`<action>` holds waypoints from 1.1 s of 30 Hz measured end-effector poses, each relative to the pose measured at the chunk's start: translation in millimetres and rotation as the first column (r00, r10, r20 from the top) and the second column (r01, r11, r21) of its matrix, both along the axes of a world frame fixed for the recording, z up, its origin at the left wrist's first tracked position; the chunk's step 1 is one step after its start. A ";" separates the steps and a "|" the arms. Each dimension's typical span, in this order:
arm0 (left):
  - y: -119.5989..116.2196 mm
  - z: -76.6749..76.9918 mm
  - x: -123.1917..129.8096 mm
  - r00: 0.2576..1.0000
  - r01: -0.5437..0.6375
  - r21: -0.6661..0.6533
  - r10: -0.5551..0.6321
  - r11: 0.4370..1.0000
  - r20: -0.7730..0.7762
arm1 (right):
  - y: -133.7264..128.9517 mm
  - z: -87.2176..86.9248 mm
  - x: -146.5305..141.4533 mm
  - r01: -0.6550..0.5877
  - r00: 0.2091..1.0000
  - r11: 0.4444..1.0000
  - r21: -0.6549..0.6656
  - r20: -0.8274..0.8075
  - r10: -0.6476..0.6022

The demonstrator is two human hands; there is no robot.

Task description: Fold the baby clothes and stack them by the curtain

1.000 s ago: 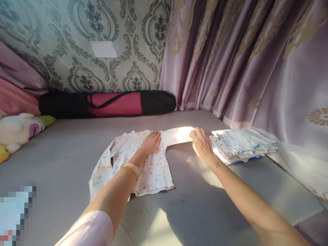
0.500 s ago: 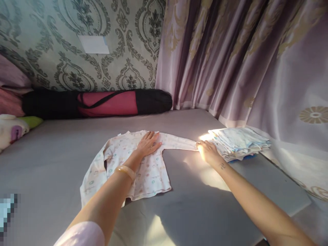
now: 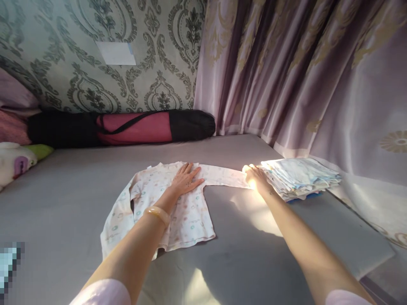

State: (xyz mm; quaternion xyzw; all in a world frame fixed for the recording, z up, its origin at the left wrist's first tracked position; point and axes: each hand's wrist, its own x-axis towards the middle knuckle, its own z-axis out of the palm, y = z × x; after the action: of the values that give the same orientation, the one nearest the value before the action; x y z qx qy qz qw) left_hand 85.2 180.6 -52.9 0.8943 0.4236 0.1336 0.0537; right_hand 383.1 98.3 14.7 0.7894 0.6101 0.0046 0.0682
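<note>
A small white long-sleeved shirt (image 3: 190,212) with a scattered coloured print lies spread on the grey bed sheet (image 3: 241,262). My left hand (image 3: 187,178) rests flat on its upper chest near the shoulder, fingers spread. One sleeve stretches straight out to the right, and my right hand (image 3: 257,178) is at its cuff with the fingers curled over it. Strong sunlight washes out part of that hand, and the cuff is partly hidden under it. The other sleeve hangs down at the left, partly behind my left forearm.
Just beyond my right hand sits a stack of folded clothes (image 3: 302,176). A long black and red bag (image 3: 136,128) lies along the wall. A plush toy (image 3: 14,163) is at the left edge, and purple curtains (image 3: 286,76) hang at the right.
My right hand has shifted slightly and turned at the cuff, its fingers now higher. My left hand stays flat on the shirt. The view has moved a little.
</note>
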 end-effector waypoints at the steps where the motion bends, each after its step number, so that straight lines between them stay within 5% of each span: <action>1: -0.6 0.8 0.4 1.000 -0.005 -0.001 0.005 1.000 -0.008 | -1.4 -0.7 1.3 0.030 0.999 0.999 0.019 0.032 -0.031; 6: -2.2 3.0 2.0 0.998 -0.022 -0.019 0.021 1.000 -0.065 | -4.4 -1.4 -13.5 0.116 0.988 0.987 0.111 0.085 -0.126; 9: -1.0 1.5 2.0 0.997 -0.026 -0.008 0.025 1.000 -0.073 | 3.9 -5.6 -51.3 -0.057 0.998 0.972 0.229 -0.010 0.060; 13: 1.3 -0.6 0.8 0.996 -0.015 0.010 0.016 1.000 -0.091 | 20.6 -24.7 -117.6 -0.320 0.920 0.922 0.219 -0.159 0.358; 17: 2.0 -1.8 -0.1 0.991 -0.013 0.020 0.016 1.000 -0.136 | 24.0 -43.3 -147.9 -0.298 0.890 0.946 0.129 -0.320 0.324; 25: 0.0 -0.1 1.7 0.996 -0.026 -0.025 0.024 0.999 -0.087 | -2.0 -44.2 -104.7 -0.106 0.965 0.993 0.047 -0.236 0.114; 33: 1.5 -2.5 1.6 0.996 -0.030 -0.035 0.027 0.999 -0.084 | -28.2 -36.9 -41.5 -0.095 0.959 0.983 0.157 -0.250 0.133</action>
State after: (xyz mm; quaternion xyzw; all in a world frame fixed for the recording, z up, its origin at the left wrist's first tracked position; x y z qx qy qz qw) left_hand 86.8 182.1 -55.4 0.8919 0.4404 0.0893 0.0504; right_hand 341.6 70.2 -22.2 0.7495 0.6564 -0.0511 -0.0695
